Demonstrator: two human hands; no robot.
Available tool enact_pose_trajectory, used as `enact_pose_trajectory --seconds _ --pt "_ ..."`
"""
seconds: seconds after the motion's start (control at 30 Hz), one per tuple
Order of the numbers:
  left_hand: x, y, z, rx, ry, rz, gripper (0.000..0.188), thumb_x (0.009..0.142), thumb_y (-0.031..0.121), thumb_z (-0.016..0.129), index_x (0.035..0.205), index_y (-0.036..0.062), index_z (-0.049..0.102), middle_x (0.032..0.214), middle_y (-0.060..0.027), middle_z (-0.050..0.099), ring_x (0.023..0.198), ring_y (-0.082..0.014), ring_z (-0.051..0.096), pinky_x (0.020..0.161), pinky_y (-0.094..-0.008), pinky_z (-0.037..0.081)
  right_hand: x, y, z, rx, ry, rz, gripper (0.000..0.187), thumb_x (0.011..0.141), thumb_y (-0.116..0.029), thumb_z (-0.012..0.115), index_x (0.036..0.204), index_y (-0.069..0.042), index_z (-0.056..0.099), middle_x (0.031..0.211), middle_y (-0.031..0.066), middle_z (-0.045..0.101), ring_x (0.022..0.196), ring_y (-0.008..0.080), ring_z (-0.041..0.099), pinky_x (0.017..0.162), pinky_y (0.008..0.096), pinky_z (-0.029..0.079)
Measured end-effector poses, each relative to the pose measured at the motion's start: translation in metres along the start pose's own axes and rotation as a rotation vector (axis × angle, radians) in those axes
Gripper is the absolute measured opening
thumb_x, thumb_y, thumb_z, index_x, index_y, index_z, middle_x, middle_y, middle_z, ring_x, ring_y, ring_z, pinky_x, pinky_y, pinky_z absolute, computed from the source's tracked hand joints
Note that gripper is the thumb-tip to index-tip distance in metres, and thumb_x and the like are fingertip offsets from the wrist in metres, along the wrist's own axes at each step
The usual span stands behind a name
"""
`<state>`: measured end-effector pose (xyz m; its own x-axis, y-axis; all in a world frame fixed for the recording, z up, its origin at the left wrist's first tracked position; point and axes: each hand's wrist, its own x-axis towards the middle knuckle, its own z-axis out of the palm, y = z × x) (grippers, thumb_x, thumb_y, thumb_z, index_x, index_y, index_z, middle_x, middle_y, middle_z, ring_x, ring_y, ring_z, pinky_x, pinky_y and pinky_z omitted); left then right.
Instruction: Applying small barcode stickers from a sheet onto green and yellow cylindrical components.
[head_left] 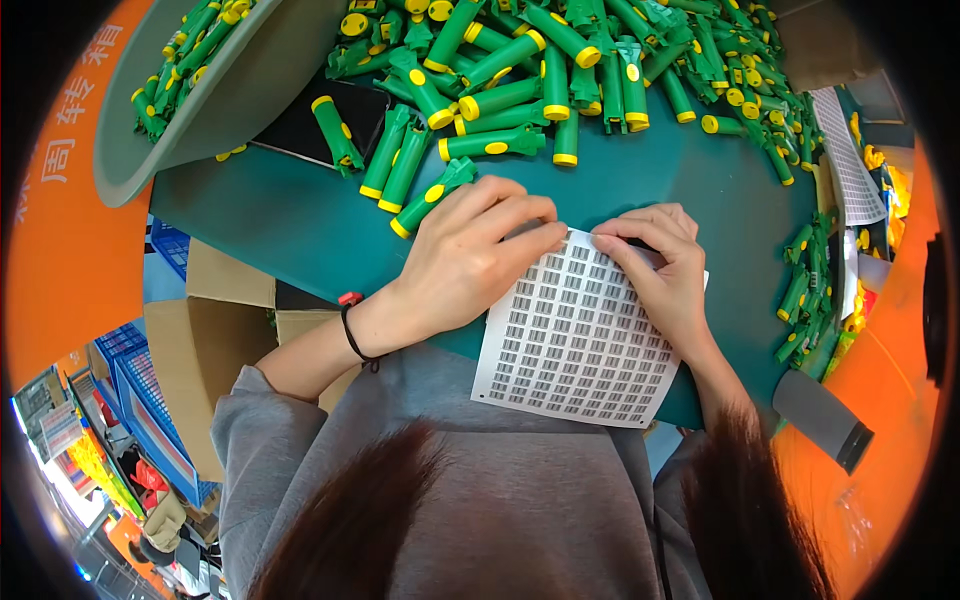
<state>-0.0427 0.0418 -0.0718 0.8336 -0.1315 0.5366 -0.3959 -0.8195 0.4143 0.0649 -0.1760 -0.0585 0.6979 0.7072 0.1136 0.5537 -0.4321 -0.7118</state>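
Note:
A white sheet of small printed labels (580, 340) leans at the near edge of the table, against my grey top. My left hand (470, 250) is closed, its thumb and fingertips pinched at the sheet's upper left corner. With thumb and bent fingers my right hand (662, 270) grips the upper edge, a little to the right. Whether a single label sits between the left fingertips is too small to tell. Just beyond the left knuckles lies a green tube with yellow ends (432, 198).
Many similar green and yellow tubes (500, 98) are heaped across the far side of the green table (680, 180). A grey-green basin (225, 95) of them tilts at the upper left. More tubes (808, 290) lie at the right edge. Below left stands an open cardboard box (190, 350).

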Motion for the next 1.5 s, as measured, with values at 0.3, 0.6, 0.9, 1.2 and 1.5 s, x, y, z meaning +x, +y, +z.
enact_pose_trajectory --seconds 0.3,0.6,0.9,1.2,1.5 --pt "0.006 0.004 0.002 -0.184 0.084 -0.070 0.025 0.075 0.000 0.078 0.097 0.0032 0.068 0.104 -0.0073 0.064 0.086 -0.0237 0.063 0.071 -0.0331 0.054 0.026 0.007 -0.007 0.024 0.084 0.011 0.016 0.087 -0.012 0.076 0.101 -0.005 0.073 0.101 0.0068 0.071 0.102 0.0221 0.062 0.096 0.0340 0.044" --pt "0.026 0.018 -0.018 -0.349 0.229 -0.101 0.022 0.078 -0.007 0.080 0.098 -0.0007 0.072 0.091 -0.0101 0.074 0.080 -0.0204 0.071 0.069 -0.0278 0.056 0.075 0.063 -0.043 -0.570 0.509 -0.124 0.029 0.086 -0.022 0.080 0.106 -0.004 0.072 0.099 0.0094 0.070 0.092 0.0265 0.064 0.082 0.0381 0.048" --pt "0.059 0.038 -0.022 -0.859 0.123 -0.423 0.016 0.087 -0.002 0.077 0.102 -0.0032 0.072 0.097 -0.0073 0.075 0.083 -0.0115 0.069 0.080 -0.0272 0.055 -0.003 -0.010 -0.032 0.647 0.218 -0.008 0.037 0.088 0.012 0.068 0.125 0.008 0.063 0.127 0.0172 0.061 0.110 0.0233 0.066 0.089 0.0327 0.061" --pt "0.069 0.031 -0.027 -0.577 0.035 -0.228 0.012 0.088 0.007 0.076 0.097 0.0012 0.071 0.108 -0.0106 0.069 0.101 -0.0161 0.064 0.091 -0.0318 0.049 -0.012 -0.016 -0.032 0.859 0.096 0.049 0.040 0.088 0.011 0.071 0.126 0.010 0.061 0.125 0.0179 0.065 0.113 0.0228 0.066 0.096 0.0344 0.059" --pt "0.070 0.035 -0.026 -0.741 -0.091 -0.370 0.010 0.091 0.007 0.072 0.098 0.0000 0.070 0.108 -0.0093 0.070 0.097 -0.0158 0.065 0.088 -0.0302 0.050 -0.012 -0.018 -0.032 0.828 0.087 0.106 0.041 0.087 0.009 0.072 0.126 0.009 0.063 0.122 0.0178 0.068 0.110 0.0213 0.067 0.095 0.0324 0.058"
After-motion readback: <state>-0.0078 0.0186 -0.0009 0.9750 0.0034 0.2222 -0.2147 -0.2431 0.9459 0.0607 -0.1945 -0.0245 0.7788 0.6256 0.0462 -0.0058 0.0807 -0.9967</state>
